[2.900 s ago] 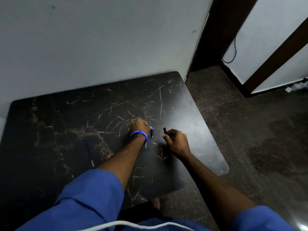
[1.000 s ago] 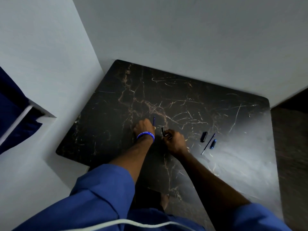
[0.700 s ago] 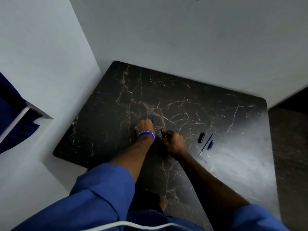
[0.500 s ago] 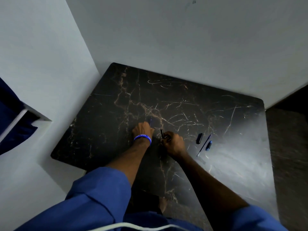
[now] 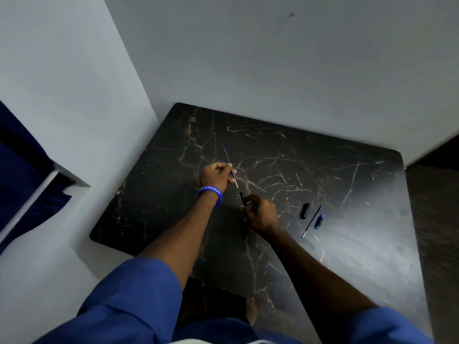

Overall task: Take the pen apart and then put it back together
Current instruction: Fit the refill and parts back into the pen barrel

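My left hand (image 5: 216, 175), with a blue wristband, pinches a thin blue ink refill (image 5: 230, 166) that slants up and away over the table. Just below it, my right hand (image 5: 260, 213) grips a short black pen barrel (image 5: 242, 198) whose open end points toward the refill's silver tip. The two parts are a small gap apart. To the right on the table lie a black pen piece (image 5: 305, 210), a second thin refill (image 5: 312, 220) and a small blue pen piece (image 5: 320, 221).
The dark marbled table (image 5: 347, 244) stands in a corner of grey walls. A dark blue curtain (image 5: 22, 175) hangs at the left. Floor shows at the right past the table's edge.
My left hand has lifted and drawn the blue refill out and away from the black barrel in my right hand. The camera view shifted slightly.
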